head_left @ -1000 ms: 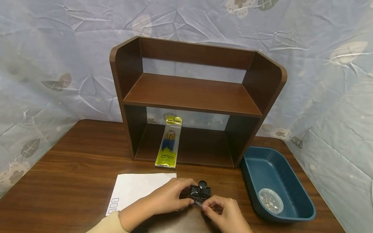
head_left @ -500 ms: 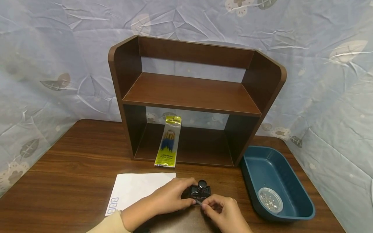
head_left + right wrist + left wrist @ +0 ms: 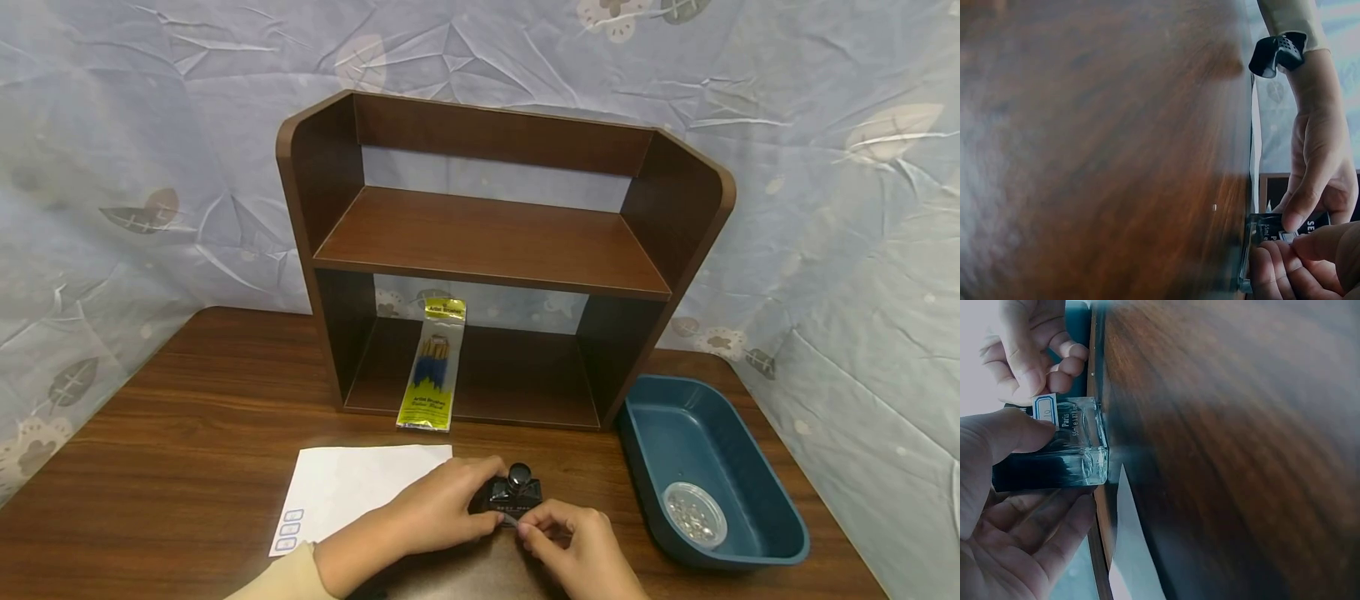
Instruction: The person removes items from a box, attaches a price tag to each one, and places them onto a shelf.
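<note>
Glass bottle (image 3: pixel 1047 464) is clamped in grip of left hand (image 3: pixel 441 507); right hand (image 3: pixel 587 542) pinches label (image 3: pixel 1045 408), which could crease if pressed unevenly.

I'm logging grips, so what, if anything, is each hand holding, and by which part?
The left hand holds the bottle by its glass body; the right hand pinches a small label by one end.

Bottle (image 3: pixel 516 493) before shelf (image 3: pixel 487 237); paper (image 3: pixel 348 483) left, tray (image 3: pixel 693 442) right.
</note>
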### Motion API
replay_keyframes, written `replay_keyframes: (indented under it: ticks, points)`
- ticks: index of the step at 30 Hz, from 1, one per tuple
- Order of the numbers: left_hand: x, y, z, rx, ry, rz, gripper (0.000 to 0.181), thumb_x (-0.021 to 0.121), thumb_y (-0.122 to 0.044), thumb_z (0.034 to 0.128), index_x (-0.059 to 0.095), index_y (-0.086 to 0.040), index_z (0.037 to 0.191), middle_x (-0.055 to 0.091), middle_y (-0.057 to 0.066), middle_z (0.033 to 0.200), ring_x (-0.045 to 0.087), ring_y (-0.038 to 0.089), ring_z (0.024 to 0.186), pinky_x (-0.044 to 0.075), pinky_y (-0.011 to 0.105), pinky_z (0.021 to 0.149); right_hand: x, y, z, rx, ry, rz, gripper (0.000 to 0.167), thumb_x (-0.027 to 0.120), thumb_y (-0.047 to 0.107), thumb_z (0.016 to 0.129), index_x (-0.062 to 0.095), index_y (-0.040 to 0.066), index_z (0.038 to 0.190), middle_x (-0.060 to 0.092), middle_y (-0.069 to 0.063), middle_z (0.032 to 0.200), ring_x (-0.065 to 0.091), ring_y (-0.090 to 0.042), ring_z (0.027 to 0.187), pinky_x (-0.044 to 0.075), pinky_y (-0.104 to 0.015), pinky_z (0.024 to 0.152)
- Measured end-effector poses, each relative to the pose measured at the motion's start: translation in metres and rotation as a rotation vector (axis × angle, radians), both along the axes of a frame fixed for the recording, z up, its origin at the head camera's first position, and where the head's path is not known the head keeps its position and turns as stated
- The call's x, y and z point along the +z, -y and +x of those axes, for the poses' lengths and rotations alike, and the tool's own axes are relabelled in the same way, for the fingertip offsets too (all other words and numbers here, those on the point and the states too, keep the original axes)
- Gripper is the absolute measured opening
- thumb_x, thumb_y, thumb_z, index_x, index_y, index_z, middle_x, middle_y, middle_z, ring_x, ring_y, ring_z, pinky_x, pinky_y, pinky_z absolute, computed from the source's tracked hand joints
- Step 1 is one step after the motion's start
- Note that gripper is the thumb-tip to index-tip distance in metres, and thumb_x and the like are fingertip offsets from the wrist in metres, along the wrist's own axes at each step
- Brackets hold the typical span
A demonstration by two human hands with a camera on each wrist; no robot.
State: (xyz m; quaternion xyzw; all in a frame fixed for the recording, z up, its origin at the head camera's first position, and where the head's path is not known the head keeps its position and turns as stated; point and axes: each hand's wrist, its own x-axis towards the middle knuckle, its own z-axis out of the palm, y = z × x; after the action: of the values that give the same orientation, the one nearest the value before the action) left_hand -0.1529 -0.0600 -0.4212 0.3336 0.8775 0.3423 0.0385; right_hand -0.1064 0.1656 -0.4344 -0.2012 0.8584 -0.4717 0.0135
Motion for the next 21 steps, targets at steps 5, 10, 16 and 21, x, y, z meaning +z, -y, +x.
replay_keyframes:
  ticks: [5,10,16,21]
  points:
    - [-0.0002,-0.0006,0.0004,0.006,-0.001,0.001,0.033,0.083,-0.017,0.0846,0.065,-0.018,0.113,0.074,-0.007,0.097,0.057,-0.001,0.081,0.05,0.018,0.071,0.0009,-0.0008,-0.0002,-0.009,-0.006,0.016,0.009,0.075,0.018,0.097,0.077,0.012,0.091,0.077,0.003,0.08,0.065,0.007,0.075,0.057,-0.02,0.065]
    - [0.0006,-0.0005,0.001,0.01,0.005,0.001,0.033,0.084,-0.017,0.0842,0.065,-0.018,0.112,0.074,-0.007,0.095,0.057,-0.001,0.08,0.049,0.018,0.07,0.0017,-0.0014,-0.0004,-0.023,-0.016,0.035,0.008,0.075,0.02,0.097,0.077,0.014,0.091,0.077,0.005,0.082,0.064,0.007,0.076,0.056,-0.019,0.065]
    - [0.0005,-0.0007,0.0001,0.003,0.007,0.006,0.032,0.084,-0.016,0.0836,0.065,-0.018,0.109,0.072,-0.009,0.092,0.055,-0.002,0.077,0.049,0.017,0.068,0.0013,-0.0009,-0.0003,-0.041,-0.047,0.057,0.007,0.076,0.02,0.096,0.078,0.016,0.09,0.077,0.007,0.084,0.064,0.007,0.077,0.056,-0.02,0.066]
    - [0.0001,-0.0009,-0.0002,0.0,0.01,0.009,0.032,0.083,-0.015,0.0837,0.065,-0.018,0.109,0.071,-0.009,0.092,0.055,-0.002,0.076,0.049,0.017,0.068,0.002,-0.0003,-0.0001,-0.051,-0.062,0.07,0.007,0.076,0.018,0.096,0.078,0.016,0.09,0.078,0.007,0.084,0.065,0.007,0.078,0.056,-0.02,0.066]
